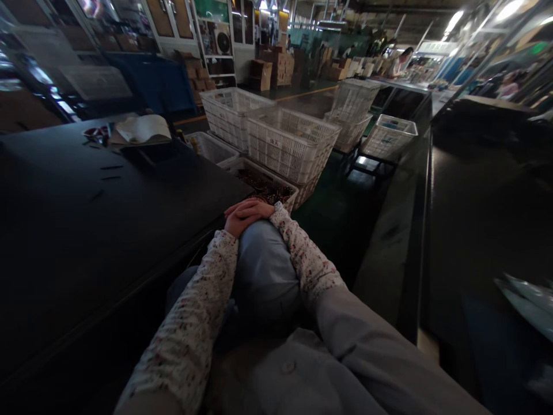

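Note:
My left hand (237, 226) and my right hand (253, 208) lie folded together, fingers overlapping, on top of my bent knee (264, 265) in blue-grey trousers. Both sleeves are floral, under grey outer sleeves. Just beyond my hands stands a low white crate (263, 183) holding a heap of small brown pieces. Neither hand touches it. To my left, the dark work table (108, 230) runs alongside my left forearm.
Large white slatted plastic crates (289, 144) stand in a row on the green floor ahead. Papers (142, 129) and a small red item (97, 134) lie on the table. A dark bench (475, 230) runs along the right. Cardboard boxes (276, 72) and a distant person (400, 63) are far back.

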Available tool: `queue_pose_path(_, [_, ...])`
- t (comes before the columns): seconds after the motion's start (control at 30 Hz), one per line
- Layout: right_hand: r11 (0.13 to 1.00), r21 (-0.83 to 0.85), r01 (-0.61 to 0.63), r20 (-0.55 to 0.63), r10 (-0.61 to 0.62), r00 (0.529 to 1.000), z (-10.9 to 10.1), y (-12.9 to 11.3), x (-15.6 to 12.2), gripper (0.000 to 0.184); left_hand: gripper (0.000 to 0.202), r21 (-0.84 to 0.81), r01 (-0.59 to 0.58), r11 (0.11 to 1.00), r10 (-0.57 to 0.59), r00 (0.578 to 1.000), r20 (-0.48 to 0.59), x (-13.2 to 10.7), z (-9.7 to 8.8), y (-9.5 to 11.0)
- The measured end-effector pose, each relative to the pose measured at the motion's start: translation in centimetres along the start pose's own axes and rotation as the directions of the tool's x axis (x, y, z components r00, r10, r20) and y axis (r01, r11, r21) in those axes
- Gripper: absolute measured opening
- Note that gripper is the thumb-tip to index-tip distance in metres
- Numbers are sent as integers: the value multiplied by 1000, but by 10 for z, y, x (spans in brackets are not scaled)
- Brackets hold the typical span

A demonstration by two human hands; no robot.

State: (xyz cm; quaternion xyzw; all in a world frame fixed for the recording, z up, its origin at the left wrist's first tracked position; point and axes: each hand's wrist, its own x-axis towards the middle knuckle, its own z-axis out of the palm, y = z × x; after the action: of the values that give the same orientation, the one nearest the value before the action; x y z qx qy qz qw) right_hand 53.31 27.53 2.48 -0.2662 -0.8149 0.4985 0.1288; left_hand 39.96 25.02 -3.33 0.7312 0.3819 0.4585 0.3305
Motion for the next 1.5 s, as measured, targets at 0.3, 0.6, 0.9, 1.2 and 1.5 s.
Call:
queue_pose_path(0.3, [991,112,67,29,-71,997,0,6,1,39,57,-41,16,999,-18,999,-37,-1,1,13])
queue_pose_path(0.6, [986,157,48,35,-54,998,0,4,1,38,54,-46,62,997,-64,997,-39,-1,1,19])
queue_pose_path(0.9, [983,173,54,43,-62,997,0,7,1,37,55,-67,28,997,-33,997,-69,-1,3,14])
queue_pose_path(1.2, [989,147,33,39,-39,998,0,2,0,38,56,-39,23,999,-25,998,-54,-1,2,14])
queue_pose_path(1.5, [994,84,65,49,-69,996,-1,2,2,37,56,-63,38,997,-42,997,-59,0,2,17])
